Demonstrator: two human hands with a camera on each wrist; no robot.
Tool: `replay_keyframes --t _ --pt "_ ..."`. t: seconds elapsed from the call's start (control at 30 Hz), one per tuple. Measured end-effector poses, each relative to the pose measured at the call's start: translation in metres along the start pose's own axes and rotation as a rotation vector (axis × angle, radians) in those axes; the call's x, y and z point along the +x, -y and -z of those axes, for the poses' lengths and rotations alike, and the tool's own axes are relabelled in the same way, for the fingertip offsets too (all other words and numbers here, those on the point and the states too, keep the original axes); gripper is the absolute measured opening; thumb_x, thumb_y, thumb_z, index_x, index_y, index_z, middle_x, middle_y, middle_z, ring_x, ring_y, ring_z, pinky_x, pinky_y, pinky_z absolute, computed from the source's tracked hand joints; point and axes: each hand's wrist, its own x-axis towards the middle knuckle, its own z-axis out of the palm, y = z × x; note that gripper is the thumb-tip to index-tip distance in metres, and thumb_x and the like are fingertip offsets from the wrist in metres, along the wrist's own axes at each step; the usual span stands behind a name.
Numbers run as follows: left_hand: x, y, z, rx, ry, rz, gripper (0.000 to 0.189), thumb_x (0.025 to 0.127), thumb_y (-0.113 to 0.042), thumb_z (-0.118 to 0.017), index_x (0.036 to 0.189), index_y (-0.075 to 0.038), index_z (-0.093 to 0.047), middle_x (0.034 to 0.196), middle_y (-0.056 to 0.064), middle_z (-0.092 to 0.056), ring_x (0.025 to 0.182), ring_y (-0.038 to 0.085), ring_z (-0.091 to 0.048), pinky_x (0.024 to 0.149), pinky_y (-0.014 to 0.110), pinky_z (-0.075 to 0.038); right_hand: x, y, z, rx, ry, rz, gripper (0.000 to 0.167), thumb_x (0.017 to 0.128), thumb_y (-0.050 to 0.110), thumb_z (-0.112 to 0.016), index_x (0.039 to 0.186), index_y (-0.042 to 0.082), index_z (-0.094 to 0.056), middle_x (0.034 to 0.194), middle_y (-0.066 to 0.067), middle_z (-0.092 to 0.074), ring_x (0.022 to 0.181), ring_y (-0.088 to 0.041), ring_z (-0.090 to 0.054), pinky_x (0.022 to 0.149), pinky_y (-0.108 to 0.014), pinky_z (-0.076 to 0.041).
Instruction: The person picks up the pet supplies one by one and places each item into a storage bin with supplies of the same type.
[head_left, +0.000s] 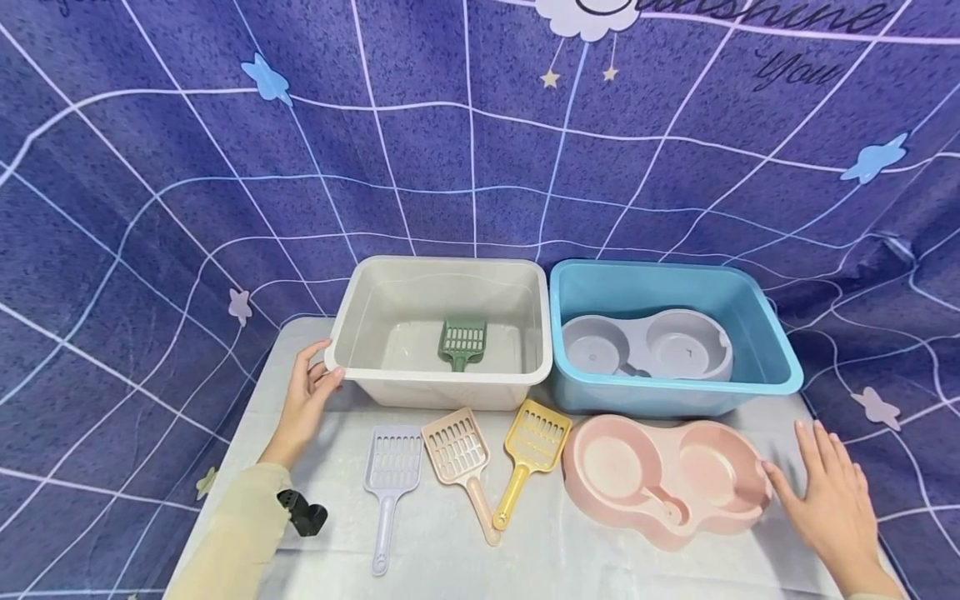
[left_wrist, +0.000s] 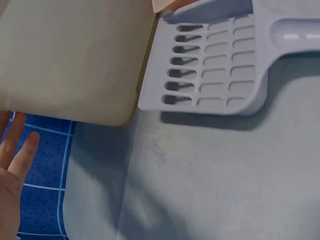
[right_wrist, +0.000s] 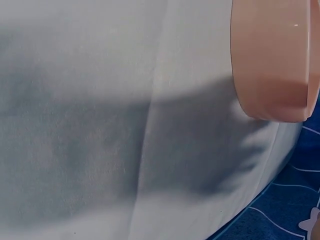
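My left hand (head_left: 303,404) is at the front left corner of a light grey-beige litter box (head_left: 442,375), fingertips right at its rim. In the left wrist view its fingers (left_wrist: 24,157) look straight beside the box wall. A green slotted litter scoop (head_left: 462,340) lies inside that box. My right hand (head_left: 832,500) is spread with nothing in it, the thumb close to the right edge of a pink double pet bowl (head_left: 671,525). The bowl's side (right_wrist: 270,60) shows in the right wrist view, where the hand casts a shadow on the cloth.
A blue litter box (head_left: 675,398) holds a grey double pet bowl (head_left: 637,333). On the white-covered table (head_left: 322,567) in front lie a lavender scoop (head_left: 386,500), a peach scoop (head_left: 474,492) and a yellow scoop (head_left: 517,475). A purple-blue patterned curtain (head_left: 450,150) hangs behind.
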Motion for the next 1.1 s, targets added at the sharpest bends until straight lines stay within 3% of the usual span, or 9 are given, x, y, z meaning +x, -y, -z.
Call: replay_keyframes --t 0.27,0.43,0.63,0.83,1.1 --pt "0.001 -0.003 -0.005 0.056 -0.016 0.029 0.049 0.102 -0.006 -0.049 0.149 -0.004 -0.032 0.105 -0.005 -0.064 0.095 0.004 -0.060 0.077 0.020 -0.052 -0.003 0.017 -0.004 0.045 -0.054 0.034 0.075 0.095 0.038 -0.061 0.155 0.007 -0.028 0.157 -0.023 -0.027 0.148 -0.038 -0.015 0.118 -0.059 -0.007" --pt "0.000 -0.003 -0.005 0.096 -0.014 0.048 0.050 0.104 -0.008 -0.047 0.150 -0.006 -0.031 0.115 0.009 -0.060 0.098 0.004 -0.058 0.079 0.021 -0.053 -0.005 0.035 -0.006 0.100 -0.095 0.076 0.071 0.097 0.038 -0.059 0.154 0.006 -0.032 0.153 -0.027 -0.031 0.144 -0.045 -0.020 0.119 -0.055 -0.009" --pt "-0.002 0.001 -0.005 0.057 -0.009 0.034 0.050 0.105 -0.010 -0.045 0.152 -0.006 -0.029 0.128 0.025 -0.050 0.105 0.005 -0.057 0.084 0.024 -0.053 -0.004 0.055 -0.008 0.172 -0.122 0.114 0.073 0.091 0.030 -0.066 0.152 0.004 -0.036 0.151 -0.028 -0.035 0.141 -0.048 -0.026 0.118 -0.055 -0.012" --pt "-0.006 0.005 -0.006 -0.017 -0.004 0.025 0.050 0.106 -0.014 -0.044 0.152 -0.007 -0.028 0.136 0.025 -0.045 0.111 0.009 -0.055 0.089 0.026 -0.052 -0.007 0.077 -0.011 0.235 -0.132 0.156 0.072 0.090 0.026 -0.068 0.152 0.005 -0.037 0.150 -0.025 -0.039 0.142 -0.042 -0.029 0.120 -0.046 -0.013" --pt "-0.005 -0.001 -0.008 -0.033 -0.016 0.078 0.051 0.104 -0.017 -0.049 0.151 -0.008 -0.031 0.141 0.023 -0.042 0.119 0.020 -0.054 0.091 0.027 -0.052 -0.009 0.111 -0.018 0.320 -0.148 0.170 0.070 0.087 0.024 -0.074 0.149 0.008 -0.045 0.149 -0.015 -0.045 0.143 -0.022 -0.032 0.119 -0.030 -0.016"
